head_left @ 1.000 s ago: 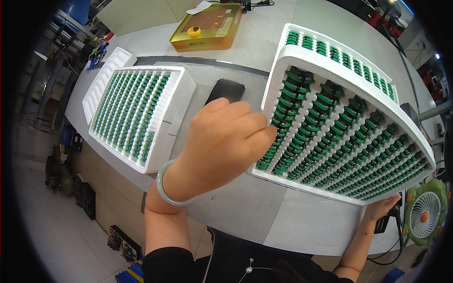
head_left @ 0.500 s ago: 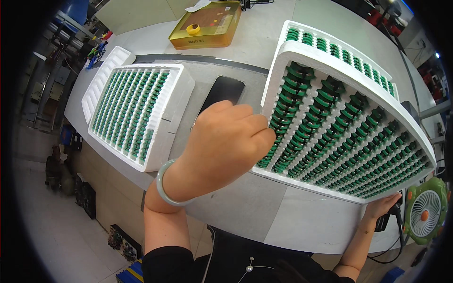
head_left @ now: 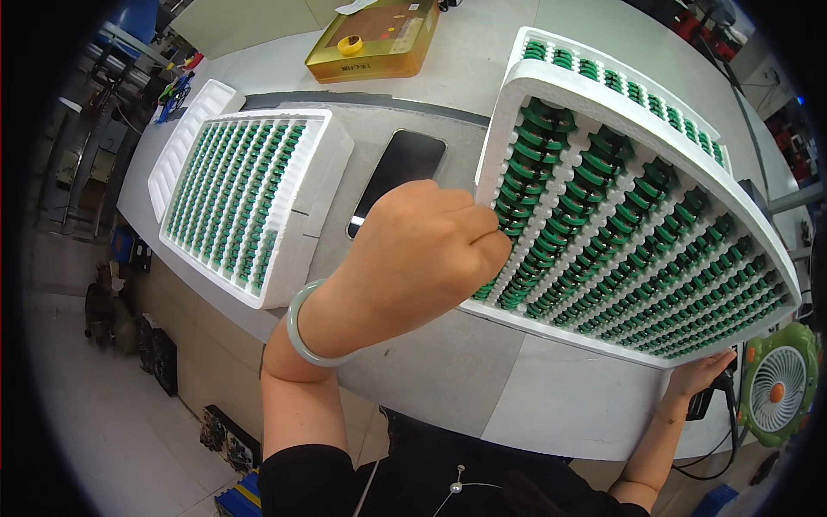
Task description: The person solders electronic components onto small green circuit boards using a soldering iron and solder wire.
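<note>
A large white foam tray point(head_left: 637, 108), packed with rows of small green parts point(head_left: 594, 241), stands tilted on the right side of the table. My left hand point(head_left: 426, 258) is closed in a fist over the tray's left edge; its fingertips are turned away, so what they hold, if anything, is hidden. Below the tray's near right corner, my right hand point(head_left: 696, 375) grips the rim, part of it hidden behind the foam. To the left lies a second white foam tray point(head_left: 323, 185) filled with similar green parts.
A black phone point(head_left: 403, 168) lies between the trays. Behind the big tray sits another foam tray point(head_left: 616, 65) of green parts. Farther back is a yellow translucent box point(head_left: 379, 52) with a yellow ring on top. A green fan point(head_left: 777, 392) stands at the right edge.
My left fist has shifted slightly right, farther over the big tray's edge. The whole view has moved a little; my right hand stays at the tray's corner.
</note>
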The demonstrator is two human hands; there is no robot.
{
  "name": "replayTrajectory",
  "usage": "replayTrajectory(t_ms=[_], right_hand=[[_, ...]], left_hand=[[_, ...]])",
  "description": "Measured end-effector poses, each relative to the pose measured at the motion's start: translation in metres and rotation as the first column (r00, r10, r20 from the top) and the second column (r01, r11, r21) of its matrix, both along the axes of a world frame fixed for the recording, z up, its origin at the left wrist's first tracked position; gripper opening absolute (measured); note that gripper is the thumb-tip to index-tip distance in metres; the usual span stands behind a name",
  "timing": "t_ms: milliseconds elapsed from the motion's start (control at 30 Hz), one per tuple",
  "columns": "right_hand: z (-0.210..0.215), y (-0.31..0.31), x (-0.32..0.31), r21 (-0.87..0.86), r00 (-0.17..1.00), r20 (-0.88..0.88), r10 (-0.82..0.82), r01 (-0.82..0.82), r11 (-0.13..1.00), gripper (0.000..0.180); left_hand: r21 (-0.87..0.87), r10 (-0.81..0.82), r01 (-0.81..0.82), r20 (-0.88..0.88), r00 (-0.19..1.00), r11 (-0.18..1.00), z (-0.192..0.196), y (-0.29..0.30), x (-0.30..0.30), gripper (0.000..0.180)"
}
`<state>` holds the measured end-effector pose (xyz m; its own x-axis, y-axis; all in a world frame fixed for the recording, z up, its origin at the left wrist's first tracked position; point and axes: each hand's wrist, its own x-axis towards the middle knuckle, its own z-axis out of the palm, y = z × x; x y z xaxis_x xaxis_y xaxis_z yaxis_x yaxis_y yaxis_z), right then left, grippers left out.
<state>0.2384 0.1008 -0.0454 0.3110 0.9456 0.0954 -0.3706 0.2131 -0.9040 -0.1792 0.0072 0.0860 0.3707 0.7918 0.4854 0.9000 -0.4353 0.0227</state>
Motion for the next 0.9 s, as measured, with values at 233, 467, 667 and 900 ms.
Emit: replayTrajectory(t_ms=[233, 467, 667, 900], right_hand=[[-0.001, 0.001, 0.001, -0.011, 1.000, 0.008, -0.028, 0.028, 1.000, 0.049], [-0.006, 0.001, 0.009, 0.026, 1.000, 0.018, 0.017, -0.018, 1.000, 0.050], [-0.002, 0.001, 0.000, 0.003, 1.000, 0.011, -0.027, 0.027, 1.000, 0.049], [0.003, 0.002, -0.006, 0.002, 0.997, 0.052, -0.055, 0.055, 0.998, 0.047]], left_hand=[[-0.014, 0.000, 0.000, 0.016, 1.000, 1.000, 0.001, 0.001, -0.005, 0.011], [-0.019, -0.003, 0.004, 0.082, 0.997, 1.000, 0.008, -0.008, -0.009, 0.010], [-0.127, -0.009, 0.001, -0.065, 0.998, 0.992, -0.001, -0.010, 0.008, 0.007], [0.073, -0.047, 0.053, -0.085, 0.995, 0.996, -0.027, -0.006, 0.003, 0.011]])
